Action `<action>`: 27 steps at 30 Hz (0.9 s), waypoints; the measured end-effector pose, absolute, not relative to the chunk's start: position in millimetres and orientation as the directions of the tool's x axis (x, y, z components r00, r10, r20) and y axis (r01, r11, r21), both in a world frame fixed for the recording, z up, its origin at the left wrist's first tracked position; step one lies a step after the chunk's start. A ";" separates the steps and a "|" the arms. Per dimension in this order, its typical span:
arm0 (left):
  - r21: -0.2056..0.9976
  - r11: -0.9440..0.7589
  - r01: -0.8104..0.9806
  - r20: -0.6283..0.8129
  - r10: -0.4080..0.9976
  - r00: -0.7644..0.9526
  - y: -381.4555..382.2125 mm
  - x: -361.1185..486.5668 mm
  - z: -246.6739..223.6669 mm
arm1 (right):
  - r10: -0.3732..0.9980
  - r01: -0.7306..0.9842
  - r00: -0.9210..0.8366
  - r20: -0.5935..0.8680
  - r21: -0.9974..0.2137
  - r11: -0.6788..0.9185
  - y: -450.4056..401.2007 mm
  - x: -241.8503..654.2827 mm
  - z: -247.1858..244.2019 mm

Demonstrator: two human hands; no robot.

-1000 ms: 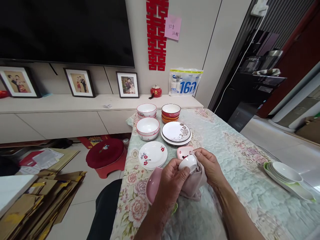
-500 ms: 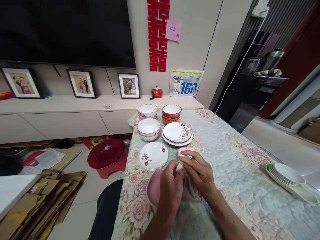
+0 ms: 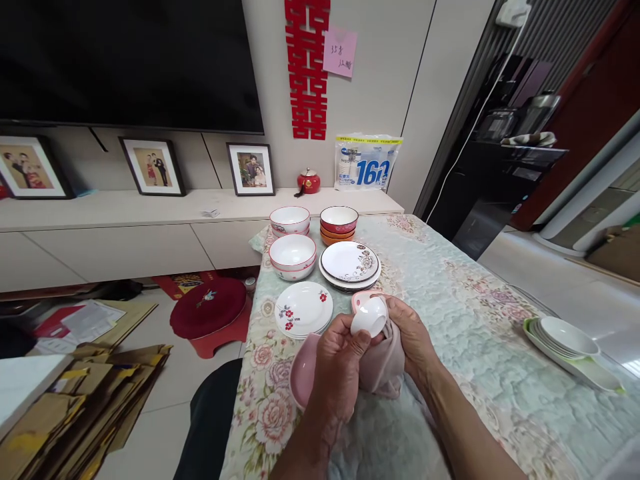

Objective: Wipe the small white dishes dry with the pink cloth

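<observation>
Between the fingers of my left hand (image 3: 343, 357) is a small white cup (image 3: 371, 319), tilted with its hollow facing me. My right hand (image 3: 407, 337) grips a greyish-pink cloth (image 3: 385, 367), which hangs down below the fingers and touches the cup's right side. Behind the cup, a pink-edged dish (image 3: 359, 300) lies on the table, mostly hidden by my hands. Next to my left wrist sits a pink bowl (image 3: 301, 377), partly covered by the forearm. A stack of white plates with red flowers (image 3: 305, 308) lies just beyond it.
Farther back stand white bowls with red rims (image 3: 293, 252), red and orange bowls (image 3: 339, 223) and a stack of larger plates (image 3: 350, 262). Small white dishes on a green-edged tray (image 3: 570, 340) lie at the right. A red stool (image 3: 210, 310) stands left of the floral tablecloth (image 3: 480, 320).
The white cup has turned, so its hollow now shows. My right hand has drawn back to the right with the cloth, and the view has shifted slightly.
</observation>
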State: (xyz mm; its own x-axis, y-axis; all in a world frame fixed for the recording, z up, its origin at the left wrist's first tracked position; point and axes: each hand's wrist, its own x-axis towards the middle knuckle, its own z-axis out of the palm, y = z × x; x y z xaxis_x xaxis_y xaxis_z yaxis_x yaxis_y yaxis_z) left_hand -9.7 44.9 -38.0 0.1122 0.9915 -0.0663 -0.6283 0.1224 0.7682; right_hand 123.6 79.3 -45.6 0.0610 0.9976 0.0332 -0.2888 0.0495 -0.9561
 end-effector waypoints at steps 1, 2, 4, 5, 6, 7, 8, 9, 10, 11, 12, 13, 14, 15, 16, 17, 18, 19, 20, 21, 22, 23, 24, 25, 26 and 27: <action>0.787 0.144 -0.601 -0.081 0.988 0.130 45.3 -10.7 -37.3 | 0.998 -0.283 0.061 0.031 -0.958 0.047 79.6 126.2 -45.2; 0.815 0.161 -0.557 -0.098 0.985 0.142 45.5 -11.9 -37.2 | 0.997 -0.273 0.066 0.034 -0.961 0.051 80.1 129.2 -45.2; 0.871 0.179 -0.458 -0.119 0.980 0.157 45.6 -14.5 -38.9 | 0.995 -0.237 0.079 0.054 -0.969 0.071 81.3 135.1 -46.0; 0.891 0.176 -0.419 -0.118 0.980 0.161 45.5 -15.4 -40.4 | 0.994 -0.213 0.085 0.071 -0.973 0.088 81.8 137.2 -46.4; 0.905 0.168 -0.391 -0.111 0.980 0.163 45.3 -16.0 -42.3 | 0.992 -0.186 0.091 0.093 -0.977 0.109 82.0 138.5 -46.7; 0.915 0.155 -0.373 -0.101 0.982 0.161 44.9 -16.1 -44.1 | 0.989 -0.158 0.094 0.117 -0.979 0.131 82.0 138.9 -46.5; 0.923 0.142 -0.358 -0.092 0.984 0.154 44.5 -15.9 -45.9 | 0.985 -0.135 0.096 0.140 -0.979 0.152 81.5 138.3 -45.9; 0.930 0.130 -0.344 -0.085 0.986 0.143 44.1 -15.3 -47.5 | 0.981 -0.106 0.090 0.174 -0.977 0.183 80.7 136.9 -45.0; 0.934 0.119 -0.336 -0.081 0.989 0.125 43.8 -14.6 -48.9 | 0.971 -0.061 0.073 0.227 -0.971 0.231 79.6 134.9 -44.0; 0.937 0.107 -0.333 -0.076 0.992 0.105 43.6 -13.9 -50.0 | 0.954 0.000 0.045 0.296 -0.955 0.296 78.3 132.5 -43.1; 0.939 0.094 -0.331 -0.071 0.994 0.079 43.4 -13.3 -50.8 | 0.928 0.071 0.008 0.372 -0.926 0.370 77.0 130.0 -42.4; 0.943 0.077 -0.324 -0.065 0.997 0.048 43.4 -12.8 -51.4 | 0.896 0.146 -0.035 0.443 -0.885 0.443 75.8 127.8 -42.3; 0.948 0.059 -0.312 -0.057 0.998 0.015 43.3 -12.6 -51.8 | 0.864 0.210 -0.077 0.498 -0.839 0.503 74.9 126.0 -42.6; 0.955 0.040 -0.294 -0.046 0.999 -0.014 43.1 -12.5 -52.0 | 0.841 0.252 -0.106 0.530 -0.804 0.538 74.5 124.9 -43.4; 0.962 0.026 -0.273 -0.037 0.999 -0.032 42.8 -12.5 -52.0 | 0.837 0.263 -0.109 0.536 -0.797 0.544 74.5 124.6 -44.4; 0.967 0.019 -0.254 -0.029 0.999 -0.034 42.4 -12.5 -51.8 | 0.850 0.249 -0.091 0.519 -0.815 0.524 74.9 125.1 -45.6; 0.970 0.016 -0.244 -0.023 0.999 -0.024 41.9 -12.3 -51.5 | 0.875 0.210 -0.055 0.481 -0.851 0.481 75.6 126.2 -46.6; 0.969 0.019 -0.247 -0.020 1.000 -0.003 41.5 -12.0 -50.9 | 0.907 0.146 -0.010 0.420 -0.897 0.417 76.4 127.6 -47.4; 0.963 0.027 -0.269 -0.022 1.000 0.020 41.1 -11.4 -50.0 | 0.940 0.063 0.035 0.340 -0.939 0.338 77.3 129.1 -47.8; 0.950 0.039 -0.310 -0.028 0.999 0.040 40.9 -10.5 -48.8 | 0.965 -0.029 0.068 0.251 -0.967 0.254 78.1 130.2 -47.9; 0.927 0.055 -0.370 -0.037 0.998 0.057 40.8 -9.5 -47.3 | 0.982 -0.117 0.085 0.169 -0.977 0.178 78.7 130.9 -47.6; 0.894 0.078 -0.442 -0.051 0.996 0.073 41.0 -8.4 -45.4 | 0.990 -0.189 0.092 0.106 -0.974 0.122 79.1 130.8 -47.0; 0.850 0.104 -0.517 -0.069 0.994 0.086 41.3 -7.6 -43.2 | 0.993 -0.238 0.096 0.067 -0.967 0.088 79.3 130.2 -46.4; 0.799 0.129 -0.587 -0.089 0.991 0.098 41.8 -7.0 -40.8 | 0.994 -0.263 0.100 0.049 -0.962 0.074 79.4 129.1 -45.9; 0.754 0.149 -0.640 -0.106 0.989 0.105 42.3 -6.7 -38.4 | 0.993 -0.269 0.105 0.047 -0.960 0.073 79.5 127.7 -45.5; 0.715 0.161 -0.680 -0.119 0.987 0.108 42.8 -6.8 -36.3 | 0.992 -0.262 0.112 0.051 -0.962 0.079 79.5 126.5 -45.5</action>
